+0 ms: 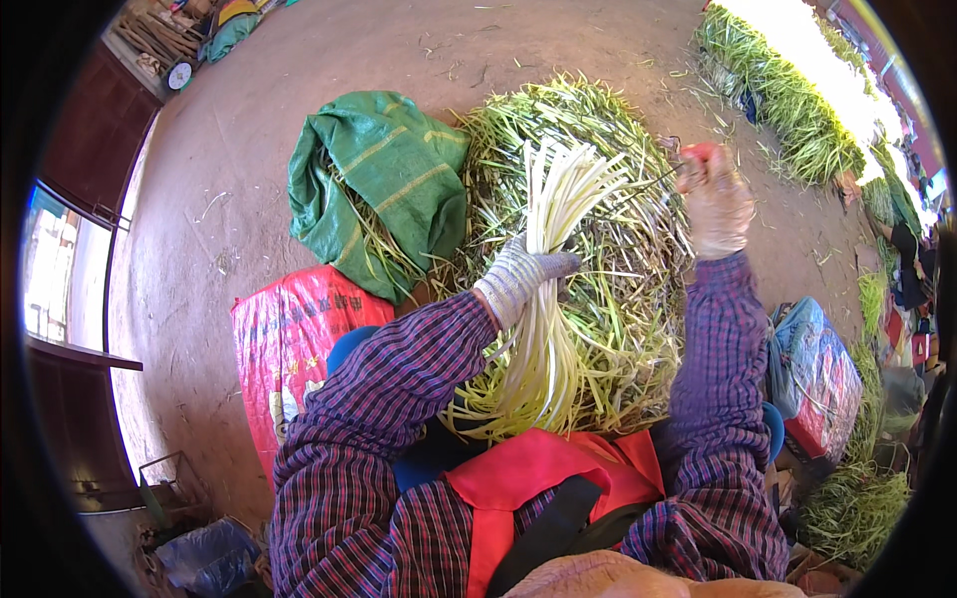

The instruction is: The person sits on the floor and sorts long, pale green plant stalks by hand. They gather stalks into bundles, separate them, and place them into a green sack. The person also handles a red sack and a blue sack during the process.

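My left hand [516, 275], in a striped knit glove, grips a bundle of long pale leafy stalks [557, 198] that look like blanched chives. Their white ends fan out away from me, and the yellowish leaf tips hang towards my lap. To the right, my right hand [714, 198] is raised over the edge of the pile, slightly blurred, in what looks like a thin clear glove with red at the fingertips. Pinched in it is a thin dark strand [658, 179]. Below both hands spreads a large heap of loose green and withered leaves [628, 299].
A green woven sack [389, 172] with leaves in it stands left of the heap, and a red printed sack [299, 321] lies nearer. At right are a blue-and-red bag [815, 374] and a long row of green bundles [800, 105]. A dial scale [179, 75] stands far left.
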A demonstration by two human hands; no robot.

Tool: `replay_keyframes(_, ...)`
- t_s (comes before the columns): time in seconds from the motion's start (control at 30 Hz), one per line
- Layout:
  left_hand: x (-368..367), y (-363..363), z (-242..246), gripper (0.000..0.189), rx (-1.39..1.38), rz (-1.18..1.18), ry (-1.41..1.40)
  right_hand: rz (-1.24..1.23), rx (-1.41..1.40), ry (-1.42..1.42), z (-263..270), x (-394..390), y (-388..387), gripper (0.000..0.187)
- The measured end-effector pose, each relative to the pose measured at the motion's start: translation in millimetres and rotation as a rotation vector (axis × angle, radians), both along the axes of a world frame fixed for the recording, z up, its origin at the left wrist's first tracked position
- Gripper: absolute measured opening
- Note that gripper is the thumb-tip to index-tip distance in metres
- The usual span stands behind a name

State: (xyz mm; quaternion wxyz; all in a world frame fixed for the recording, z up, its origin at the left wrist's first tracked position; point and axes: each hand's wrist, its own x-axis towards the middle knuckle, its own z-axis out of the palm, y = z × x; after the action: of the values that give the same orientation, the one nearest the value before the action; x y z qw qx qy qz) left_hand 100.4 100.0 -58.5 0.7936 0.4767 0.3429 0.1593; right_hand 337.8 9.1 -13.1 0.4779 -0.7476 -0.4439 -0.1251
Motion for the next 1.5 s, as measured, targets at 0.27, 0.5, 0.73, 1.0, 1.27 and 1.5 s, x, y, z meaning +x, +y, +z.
replay_keyframes(0.27, -2.8, 1.8, -3.6, 0.027, -0.002, 0.010, -0.035, -0.443, -0.105, 0.234, 4.7, 119.0, -71.5, 0.022)
replay_keyframes(0.5, 5.3, 0.7, -5.8, 0.028, 0.177, 0.067, 0.069, 0.397, -0.753, -0.371, -77.9, 55.4, -73.0, 0.023)
replay_keyframes(0.73, 8.8, 9.5, -24.2, 0.051, 0.459, 0.065, 0.164, 0.598, -0.258, 0.696, 6.0, -75.3, -34.4, 0.027)
replay_keyframes(1.0, 12.8, 10.0, -39.8, 0.055, 0.660, 0.131, 0.091, 0.570, -0.093, 0.682, 17.8, -105.0, 7.4, 0.023)
replay_keyframes(1.27, 9.1, 6.4, -38.9, 0.059, 0.890, 0.094, 0.202, 0.520, -0.037, 0.572, -0.2, -109.8, 10.6, 0.021)
replay_keyframes(1.5, 5.6, 0.4, -27.7, 0.060, 0.962, 0.083, 0.276, 0.515, 0.035, 0.491, 3.6, -115.3, 6.4, 0.026)
